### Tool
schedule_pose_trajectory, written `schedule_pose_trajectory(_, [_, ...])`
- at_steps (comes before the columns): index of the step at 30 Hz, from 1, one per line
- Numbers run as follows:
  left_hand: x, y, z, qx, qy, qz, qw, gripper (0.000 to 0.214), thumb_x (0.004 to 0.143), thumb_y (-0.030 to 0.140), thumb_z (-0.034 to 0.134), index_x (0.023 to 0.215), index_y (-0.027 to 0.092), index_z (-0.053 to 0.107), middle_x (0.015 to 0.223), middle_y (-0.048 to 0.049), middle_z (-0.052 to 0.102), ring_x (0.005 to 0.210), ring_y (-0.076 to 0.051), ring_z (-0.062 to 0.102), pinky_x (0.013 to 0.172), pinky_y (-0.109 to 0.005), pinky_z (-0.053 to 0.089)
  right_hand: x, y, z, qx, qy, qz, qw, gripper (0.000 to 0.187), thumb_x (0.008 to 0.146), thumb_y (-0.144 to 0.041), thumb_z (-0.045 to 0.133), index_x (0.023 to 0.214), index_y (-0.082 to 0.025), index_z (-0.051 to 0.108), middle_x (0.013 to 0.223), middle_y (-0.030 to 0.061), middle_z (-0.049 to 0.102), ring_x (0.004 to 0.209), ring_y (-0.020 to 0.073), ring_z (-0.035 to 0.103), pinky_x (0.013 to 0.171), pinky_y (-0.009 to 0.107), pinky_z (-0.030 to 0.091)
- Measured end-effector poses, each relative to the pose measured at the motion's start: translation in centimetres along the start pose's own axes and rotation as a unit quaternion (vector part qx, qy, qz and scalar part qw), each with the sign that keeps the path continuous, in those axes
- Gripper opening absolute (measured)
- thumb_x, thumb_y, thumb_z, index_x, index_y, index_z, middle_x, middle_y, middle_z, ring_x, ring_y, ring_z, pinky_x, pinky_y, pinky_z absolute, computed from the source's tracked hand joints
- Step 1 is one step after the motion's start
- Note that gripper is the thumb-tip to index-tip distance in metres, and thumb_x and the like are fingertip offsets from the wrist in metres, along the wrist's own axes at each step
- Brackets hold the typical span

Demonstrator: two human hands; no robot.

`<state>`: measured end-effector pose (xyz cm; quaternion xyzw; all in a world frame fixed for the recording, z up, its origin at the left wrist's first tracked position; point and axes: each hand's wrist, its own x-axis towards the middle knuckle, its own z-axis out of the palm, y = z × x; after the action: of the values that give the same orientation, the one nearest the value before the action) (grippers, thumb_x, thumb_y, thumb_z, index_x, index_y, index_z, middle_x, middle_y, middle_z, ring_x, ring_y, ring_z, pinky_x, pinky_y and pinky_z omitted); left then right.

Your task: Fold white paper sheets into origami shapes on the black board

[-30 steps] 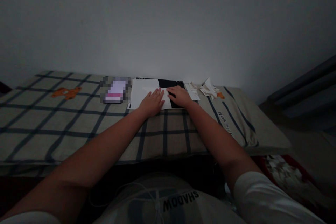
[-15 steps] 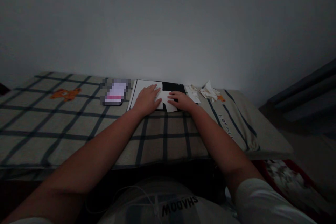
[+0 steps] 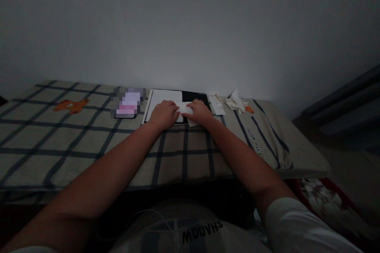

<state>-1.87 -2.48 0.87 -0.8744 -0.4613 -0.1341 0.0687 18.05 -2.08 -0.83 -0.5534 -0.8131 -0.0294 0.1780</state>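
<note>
A small white folded paper (image 3: 186,108) lies on a black board (image 3: 194,97) near the wall, beside a larger white sheet (image 3: 163,99). My left hand (image 3: 162,114) rests on the paper's left side with fingers curled and pressed down on it. My right hand (image 3: 198,111) sits at its right side, fingertips pinching the paper's edge. Both hands nearly touch each other over the paper.
The board lies on a checked cloth surface (image 3: 89,142) with an orange bear print (image 3: 69,106). A blurred pink-white item (image 3: 127,103) lies left of the board. A heap of folded white paper pieces (image 3: 230,102) lies to its right. A wall stands close behind.
My left hand's fingers went from flat and stretched to curled. Both hands drew closer together on the small paper, which has been folded smaller.
</note>
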Motion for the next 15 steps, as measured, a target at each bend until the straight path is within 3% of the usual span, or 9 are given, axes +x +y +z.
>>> schedule_pose_trajectory(9, [0.0, 0.4, -0.7, 0.009, -0.007, -0.042, 0.999, 0.04, 0.096, 0.04, 0.041, 0.102, 0.021, 0.076, 0.114, -0.0096, 0.07, 0.105, -0.028, 0.059, 0.082, -0.04, 0.049, -0.2, -0.2, -1.4, 0.0, -0.047, -0.004, 0.999, 0.04, 0.087, -0.04, 0.064, 0.113, -0.011, 0.074, 0.102, 0.0144, 0.068, 0.096, 0.0257, 0.062, 0.089, 0.036, 0.047])
schedule_pose_trajectory(15, [-0.1, 0.8, -1.4, 0.004, 0.003, -0.081, 0.997, 0.034, 0.092, 0.04, 0.048, 0.095, 0.02, 0.076, 0.113, -0.0104, 0.07, 0.107, -0.03, 0.058, 0.088, -0.043, 0.048, 0.0, -0.5, -2.1, 0.123, -0.029, 0.091, 0.988, 0.028, 0.084, -0.02, 0.057, 0.101, -0.014, 0.078, 0.1, 0.0086, 0.075, 0.092, 0.0222, 0.068, 0.084, 0.031, 0.05])
